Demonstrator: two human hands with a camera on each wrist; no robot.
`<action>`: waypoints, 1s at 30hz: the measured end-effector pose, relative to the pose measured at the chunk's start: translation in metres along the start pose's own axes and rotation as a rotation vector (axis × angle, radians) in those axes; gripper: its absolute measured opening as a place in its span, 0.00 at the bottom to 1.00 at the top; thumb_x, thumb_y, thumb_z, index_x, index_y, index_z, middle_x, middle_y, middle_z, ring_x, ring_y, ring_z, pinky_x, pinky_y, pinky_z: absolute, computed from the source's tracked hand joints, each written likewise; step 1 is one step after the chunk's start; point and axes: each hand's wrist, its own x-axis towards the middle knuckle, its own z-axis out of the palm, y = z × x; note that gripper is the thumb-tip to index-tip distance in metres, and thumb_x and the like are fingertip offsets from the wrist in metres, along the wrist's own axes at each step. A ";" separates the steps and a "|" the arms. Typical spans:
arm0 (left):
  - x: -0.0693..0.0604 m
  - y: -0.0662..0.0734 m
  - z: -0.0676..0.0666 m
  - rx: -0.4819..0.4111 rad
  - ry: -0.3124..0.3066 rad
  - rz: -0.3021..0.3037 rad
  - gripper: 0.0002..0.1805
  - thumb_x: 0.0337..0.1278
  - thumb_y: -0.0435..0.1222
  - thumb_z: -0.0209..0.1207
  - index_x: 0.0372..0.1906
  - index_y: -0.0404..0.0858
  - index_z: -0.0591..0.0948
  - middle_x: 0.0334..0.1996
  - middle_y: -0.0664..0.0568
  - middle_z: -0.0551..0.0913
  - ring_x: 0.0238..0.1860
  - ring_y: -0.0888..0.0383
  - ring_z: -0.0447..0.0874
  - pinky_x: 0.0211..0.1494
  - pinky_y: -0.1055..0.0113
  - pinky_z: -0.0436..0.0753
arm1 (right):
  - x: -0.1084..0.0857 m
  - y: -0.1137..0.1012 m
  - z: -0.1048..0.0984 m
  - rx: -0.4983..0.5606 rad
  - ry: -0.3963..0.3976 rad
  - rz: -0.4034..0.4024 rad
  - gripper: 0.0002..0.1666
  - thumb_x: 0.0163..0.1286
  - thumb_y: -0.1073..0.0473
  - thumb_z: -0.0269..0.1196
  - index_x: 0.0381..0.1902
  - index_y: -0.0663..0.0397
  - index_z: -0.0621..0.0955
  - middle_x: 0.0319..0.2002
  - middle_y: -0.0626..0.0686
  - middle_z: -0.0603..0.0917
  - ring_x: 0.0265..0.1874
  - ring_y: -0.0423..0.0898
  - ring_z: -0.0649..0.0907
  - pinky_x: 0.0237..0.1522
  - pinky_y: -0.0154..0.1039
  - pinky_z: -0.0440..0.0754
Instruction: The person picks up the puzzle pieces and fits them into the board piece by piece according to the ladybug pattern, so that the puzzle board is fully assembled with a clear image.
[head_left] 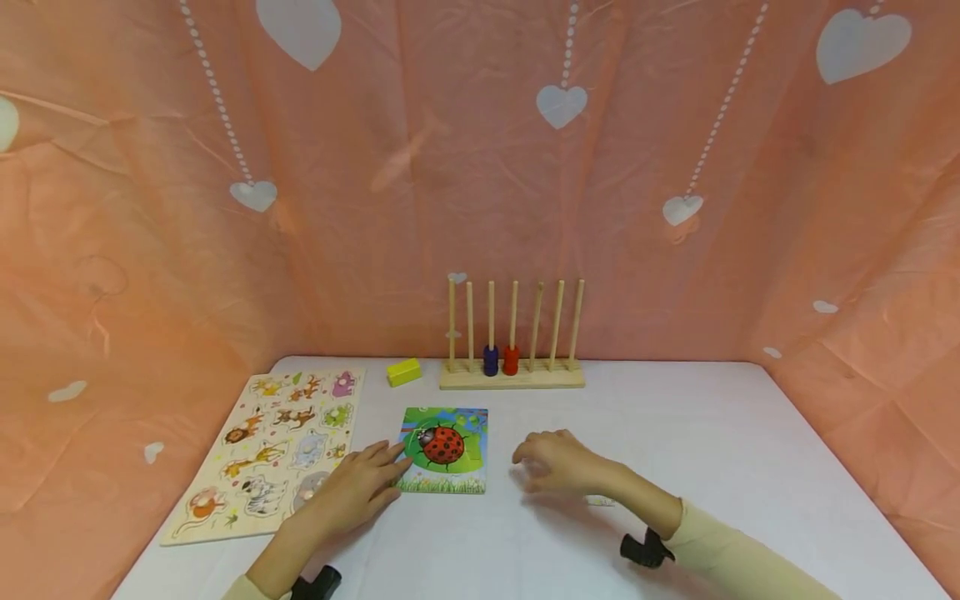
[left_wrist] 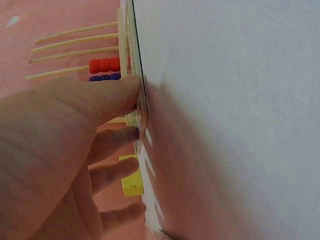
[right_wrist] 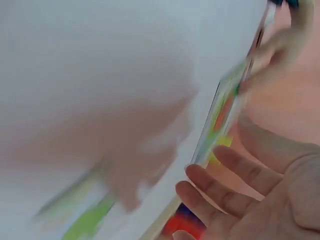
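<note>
A square ladybug puzzle board (head_left: 442,450) lies flat in the middle of the table. My left hand (head_left: 352,492) rests at its left edge, fingertips and thumb touching the border; the left wrist view shows the thumb (left_wrist: 117,97) and loosely spread fingers along that edge. To the right of the board, apart from it, my right hand (head_left: 566,462) hovers over the table with fingers loosely bent and nothing between them. A small flat piece (head_left: 600,501) lies mostly hidden under the right forearm; in the right wrist view a green flat piece (right_wrist: 90,220) appears blurred.
A wooden animal peg puzzle (head_left: 247,479) lies on the left, partly behind the left hand. At the back stand a yellow block (head_left: 404,372) and a wooden peg rack (head_left: 512,380) with blue beads (head_left: 491,361) and red beads (head_left: 511,360). A pink curtain (head_left: 405,208) hangs behind the table.
</note>
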 end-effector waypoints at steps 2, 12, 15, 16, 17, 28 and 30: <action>0.000 0.000 -0.001 -0.004 -0.006 -0.008 0.23 0.67 0.39 0.61 0.63 0.34 0.79 0.68 0.36 0.72 0.68 0.33 0.67 0.62 0.31 0.69 | -0.017 0.017 -0.010 0.033 0.009 0.037 0.20 0.56 0.60 0.75 0.47 0.57 0.84 0.42 0.50 0.83 0.45 0.48 0.81 0.49 0.58 0.74; 0.001 0.002 -0.001 -0.019 -0.016 -0.029 0.23 0.67 0.39 0.60 0.63 0.34 0.79 0.68 0.36 0.71 0.68 0.32 0.66 0.62 0.30 0.67 | -0.088 0.063 -0.018 0.249 0.055 0.137 0.34 0.52 0.60 0.77 0.56 0.61 0.77 0.48 0.51 0.80 0.48 0.53 0.80 0.50 0.50 0.78; 0.001 0.002 0.001 -0.023 -0.022 -0.039 0.24 0.67 0.40 0.60 0.64 0.34 0.78 0.68 0.36 0.70 0.68 0.33 0.66 0.63 0.30 0.67 | -0.094 0.067 -0.011 0.305 0.097 0.122 0.36 0.54 0.59 0.76 0.59 0.62 0.76 0.50 0.53 0.80 0.50 0.55 0.79 0.53 0.47 0.78; 0.001 0.002 0.001 -0.025 -0.023 -0.042 0.24 0.67 0.40 0.61 0.64 0.34 0.78 0.69 0.36 0.70 0.68 0.33 0.66 0.63 0.30 0.67 | -0.094 0.067 -0.009 0.315 0.107 0.116 0.36 0.54 0.59 0.76 0.59 0.62 0.75 0.50 0.53 0.80 0.50 0.55 0.79 0.54 0.46 0.78; 0.001 0.002 0.001 -0.028 -0.024 -0.045 0.24 0.67 0.40 0.60 0.64 0.34 0.78 0.69 0.36 0.70 0.68 0.33 0.66 0.63 0.30 0.67 | -0.094 0.067 -0.007 0.315 0.113 0.111 0.37 0.54 0.58 0.76 0.60 0.61 0.75 0.50 0.53 0.80 0.50 0.55 0.78 0.54 0.46 0.77; 0.000 -0.001 0.003 -0.042 -0.021 -0.040 0.25 0.67 0.41 0.61 0.64 0.34 0.78 0.69 0.36 0.70 0.68 0.33 0.66 0.62 0.30 0.67 | -0.077 0.055 0.004 0.178 0.128 0.138 0.34 0.45 0.67 0.76 0.54 0.58 0.79 0.39 0.44 0.76 0.40 0.44 0.74 0.42 0.45 0.68; 0.000 -0.001 0.003 -0.042 -0.020 -0.040 0.25 0.67 0.41 0.61 0.64 0.34 0.78 0.69 0.36 0.70 0.68 0.33 0.66 0.62 0.30 0.67 | -0.076 0.054 0.005 0.161 0.128 0.145 0.34 0.45 0.68 0.77 0.53 0.58 0.79 0.39 0.44 0.76 0.39 0.43 0.74 0.41 0.44 0.68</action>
